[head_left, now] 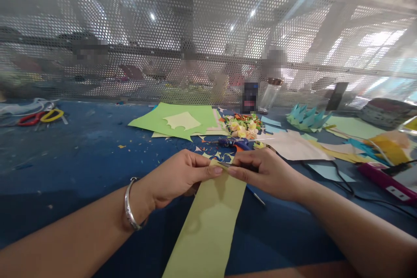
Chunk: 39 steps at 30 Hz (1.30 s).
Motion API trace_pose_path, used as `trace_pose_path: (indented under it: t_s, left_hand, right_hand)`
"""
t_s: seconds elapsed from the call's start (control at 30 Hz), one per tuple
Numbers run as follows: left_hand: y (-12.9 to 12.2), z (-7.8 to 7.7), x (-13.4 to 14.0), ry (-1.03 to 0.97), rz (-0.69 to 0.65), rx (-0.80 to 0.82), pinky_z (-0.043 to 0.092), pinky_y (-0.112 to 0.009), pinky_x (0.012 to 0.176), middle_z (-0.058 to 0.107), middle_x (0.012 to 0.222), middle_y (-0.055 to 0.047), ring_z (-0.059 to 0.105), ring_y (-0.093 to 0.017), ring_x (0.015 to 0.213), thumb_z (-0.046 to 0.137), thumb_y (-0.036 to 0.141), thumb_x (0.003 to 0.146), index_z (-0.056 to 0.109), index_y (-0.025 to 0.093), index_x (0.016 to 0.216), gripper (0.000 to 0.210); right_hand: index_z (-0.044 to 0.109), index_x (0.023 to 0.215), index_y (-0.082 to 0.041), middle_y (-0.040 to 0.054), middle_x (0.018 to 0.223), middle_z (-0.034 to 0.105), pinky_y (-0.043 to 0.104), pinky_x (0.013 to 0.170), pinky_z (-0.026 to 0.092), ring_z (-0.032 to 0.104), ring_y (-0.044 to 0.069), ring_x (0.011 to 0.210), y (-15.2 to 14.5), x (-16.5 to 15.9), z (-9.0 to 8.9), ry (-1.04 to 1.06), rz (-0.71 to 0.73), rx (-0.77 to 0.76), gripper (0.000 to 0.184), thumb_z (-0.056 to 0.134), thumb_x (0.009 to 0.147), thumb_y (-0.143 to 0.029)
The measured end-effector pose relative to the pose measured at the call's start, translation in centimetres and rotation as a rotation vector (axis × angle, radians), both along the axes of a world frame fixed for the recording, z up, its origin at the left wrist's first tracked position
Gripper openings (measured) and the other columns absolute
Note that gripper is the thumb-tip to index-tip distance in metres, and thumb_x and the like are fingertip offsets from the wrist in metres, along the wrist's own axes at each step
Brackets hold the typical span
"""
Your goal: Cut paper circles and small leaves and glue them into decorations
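A long yellow-green paper strip (211, 221) runs from the bottom edge of the view up to my two hands. My left hand (177, 176) pinches the strip's far end between thumb and fingers. Close beside it, my right hand (269, 173) is closed around a thin, dark metal tool (225, 164) whose tip meets the top edge of the strip. Its kind is mostly hidden by the fingers. Below the right hand, a thin blue stick with a metal tip (257, 195) lies on the table.
Just beyond my hands lie a blue glue gun (230, 142), paper flowers (243, 126) and green sheets (182, 115). Scissors (52, 115) lie at left. Cut papers, a jagged blue paper piece (306, 118) and a purple power strip (387, 180) with a cable occupy the right. A perforated screen (146, 52) stands behind.
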<state>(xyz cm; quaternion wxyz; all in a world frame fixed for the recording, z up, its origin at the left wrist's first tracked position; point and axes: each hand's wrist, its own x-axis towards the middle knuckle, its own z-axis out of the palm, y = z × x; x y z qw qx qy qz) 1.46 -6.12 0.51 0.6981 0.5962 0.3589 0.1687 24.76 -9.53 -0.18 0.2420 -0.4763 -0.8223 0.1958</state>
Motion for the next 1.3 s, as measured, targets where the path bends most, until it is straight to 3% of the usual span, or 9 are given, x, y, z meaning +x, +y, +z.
trace_pose_path:
  t_s: [0.17,0.4,0.7,1.3]
  left_hand:
    - [0.07,-0.19,-0.11,0.021,-0.013,0.053,0.02,-0.025,0.052,0.06,0.064,0.001,0.037,-0.007,0.051,0.079,0.047,0.078,0.076,0.015,0.08,0.033]
    - [0.12,-0.37,-0.04,0.024,-0.027,0.049,0.02,-0.026,0.053,0.061,0.067,-0.001,0.037,-0.008,0.052,0.08,0.051,0.074,0.077,0.015,0.082,0.037]
    - [0.19,-0.58,-0.18,0.016,-0.046,0.074,0.017,-0.026,0.053,0.054,0.065,0.002,0.033,-0.007,0.053,0.076,0.046,0.081,0.074,0.013,0.08,0.033]
    - [0.12,-0.62,0.18,-0.028,-0.053,-0.013,0.034,-0.021,0.058,0.068,0.073,-0.001,0.05,-0.008,0.058,0.08,0.041,0.079,0.078,0.014,0.084,0.027]
  right_hand:
    - [0.053,0.07,-0.019,-0.0058,0.06,0.036,0.026,0.05,0.025,0.031,0.01,0.056,-0.04,-0.01,-0.02,-0.002,0.014,-0.008,0.046,0.051,0.099,-0.054]
    - [0.044,0.065,-0.019,-0.0062,0.06,0.032,0.025,0.051,0.024,0.03,0.01,0.056,-0.18,-0.18,0.17,-0.022,0.009,0.009,0.048,0.051,0.099,-0.052]
    - [0.043,0.066,-0.02,-0.0065,0.06,0.032,0.025,0.051,0.024,0.03,0.01,0.056,-0.11,-0.18,0.17,-0.018,0.009,-0.007,0.049,0.05,0.099,-0.054]
    - [0.057,0.074,-0.018,-0.0051,0.063,0.041,0.026,0.053,0.026,0.034,0.01,0.058,0.2,-0.23,-0.29,-0.002,0.023,-0.065,0.047,0.049,0.099,-0.057]
